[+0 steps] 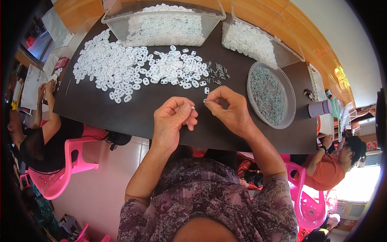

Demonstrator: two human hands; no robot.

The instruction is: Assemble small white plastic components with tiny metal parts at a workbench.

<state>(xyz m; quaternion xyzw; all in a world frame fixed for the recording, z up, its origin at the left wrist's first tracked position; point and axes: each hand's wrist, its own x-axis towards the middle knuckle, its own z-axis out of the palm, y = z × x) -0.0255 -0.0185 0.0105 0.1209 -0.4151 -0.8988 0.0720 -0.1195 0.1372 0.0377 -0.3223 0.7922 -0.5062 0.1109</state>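
My left hand (174, 117) is closed over the near part of the dark table, with a small white piece (193, 107) showing at the thumb tip; most of it is hidden by the fingers. To its right, my right hand (231, 108) pinches a small white two-hole piece (204, 101) between thumb and forefinger. Just beyond those fingertips lies another white two-hole piece (207, 90). A loose group of small grey screws (217, 71) lies farther back, beside a heap of white oval two-hole pieces (173, 66).
A larger white heap (105, 60) spreads at the left. Behind stand two clear bins (115, 26) (288, 46) of white pieces. A round clear tray (289, 109) of screws and a lilac cup (319, 109) are at right. People sit on both sides on pink chairs (68, 161).
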